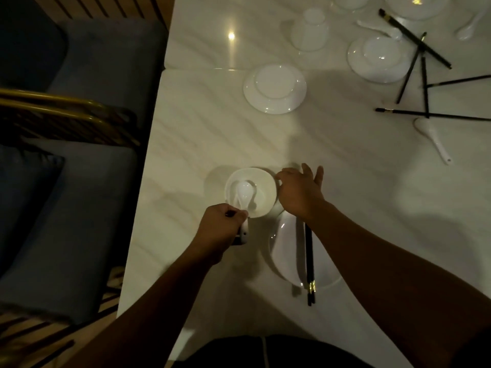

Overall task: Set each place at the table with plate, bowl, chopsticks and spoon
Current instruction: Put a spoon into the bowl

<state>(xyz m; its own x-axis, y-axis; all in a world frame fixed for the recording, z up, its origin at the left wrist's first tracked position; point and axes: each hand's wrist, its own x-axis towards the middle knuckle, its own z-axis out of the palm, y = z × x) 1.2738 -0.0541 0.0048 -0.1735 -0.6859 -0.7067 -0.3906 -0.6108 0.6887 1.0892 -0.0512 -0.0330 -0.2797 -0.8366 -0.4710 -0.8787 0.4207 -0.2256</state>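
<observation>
A small white bowl stands near the table's left edge with a white spoon lying in it, handle over the near rim. My left hand grips that handle. My right hand rests at the bowl's right rim, thumb and forefinger touching it, the other fingers spread. Behind my right wrist lies a white plate with a pair of black chopsticks laid across it, pointing toward me.
An upturned plate sits further up the white table. At the far right lie several loose black chopsticks, a spoon, more bowls and plates and an upturned cup. Blue chairs line the left edge.
</observation>
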